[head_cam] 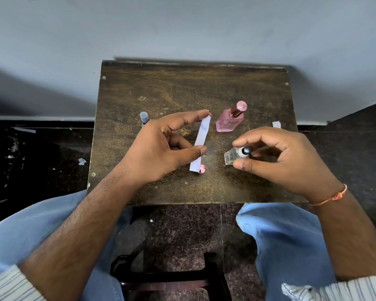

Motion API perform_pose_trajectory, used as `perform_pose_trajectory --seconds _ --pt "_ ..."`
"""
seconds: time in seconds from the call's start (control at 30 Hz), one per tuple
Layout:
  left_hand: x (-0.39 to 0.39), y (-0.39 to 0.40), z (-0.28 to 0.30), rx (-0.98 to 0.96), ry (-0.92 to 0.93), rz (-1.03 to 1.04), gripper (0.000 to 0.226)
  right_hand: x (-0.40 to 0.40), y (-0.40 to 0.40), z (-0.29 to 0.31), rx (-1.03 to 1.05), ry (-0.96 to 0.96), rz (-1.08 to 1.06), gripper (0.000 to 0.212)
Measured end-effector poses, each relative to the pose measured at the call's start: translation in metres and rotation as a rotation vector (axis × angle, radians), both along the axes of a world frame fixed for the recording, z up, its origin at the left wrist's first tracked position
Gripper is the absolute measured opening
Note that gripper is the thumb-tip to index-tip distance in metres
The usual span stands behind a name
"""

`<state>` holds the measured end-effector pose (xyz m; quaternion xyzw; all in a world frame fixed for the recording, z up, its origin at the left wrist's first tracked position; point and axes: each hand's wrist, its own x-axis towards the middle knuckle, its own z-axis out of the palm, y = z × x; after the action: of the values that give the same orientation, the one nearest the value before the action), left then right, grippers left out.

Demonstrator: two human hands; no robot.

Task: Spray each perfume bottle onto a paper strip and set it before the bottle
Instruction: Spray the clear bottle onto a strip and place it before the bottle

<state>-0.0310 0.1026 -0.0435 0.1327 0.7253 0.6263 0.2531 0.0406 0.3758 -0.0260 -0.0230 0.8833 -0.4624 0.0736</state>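
Observation:
A white paper strip (pixel 201 135) slants over the middle of the dark wooden table (pixel 182 88). My left hand (pixel 161 148) holds it, index fingertip at its far end and thumb on its side. A small clear glass bottle (pixel 231 156) with a dark spray head sits to the right. My right hand (pixel 291 157) grips it between thumb and index finger, nozzle facing the strip. A pink perfume bottle (pixel 228 121) stands behind. A small bottle with a grey-blue cap (pixel 144 118) is partly hidden behind my left hand.
A small pink cap (pixel 202 169) lies at the strip's near end. Another scrap of white paper (pixel 276 124) lies near the table's right edge. A wall runs close behind the table. My knees flank the front edge, with a black stool (pixel 161 274) below.

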Motion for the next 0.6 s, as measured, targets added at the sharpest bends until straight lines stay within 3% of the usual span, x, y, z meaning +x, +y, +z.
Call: perform_pose_trajectory --seconds 0.17,0.33,0.47,0.6 --pt "0.000 0.000 0.000 -0.003 0.011 -0.001 0.067 0.003 -0.002 0.010 0.098 0.141 0.032 0.062" --pt "0.003 0.000 -0.001 -0.015 0.034 0.005 0.067 0.016 -0.011 0.023 0.177 0.454 -0.016 0.041" --pt "0.003 0.000 -0.003 -0.014 0.051 0.006 0.066 0.026 -0.039 0.018 0.300 0.407 0.078 0.023" --pt "0.001 0.002 -0.002 0.002 0.022 0.013 0.066 0.027 -0.064 0.002 0.487 0.304 0.086 0.035"
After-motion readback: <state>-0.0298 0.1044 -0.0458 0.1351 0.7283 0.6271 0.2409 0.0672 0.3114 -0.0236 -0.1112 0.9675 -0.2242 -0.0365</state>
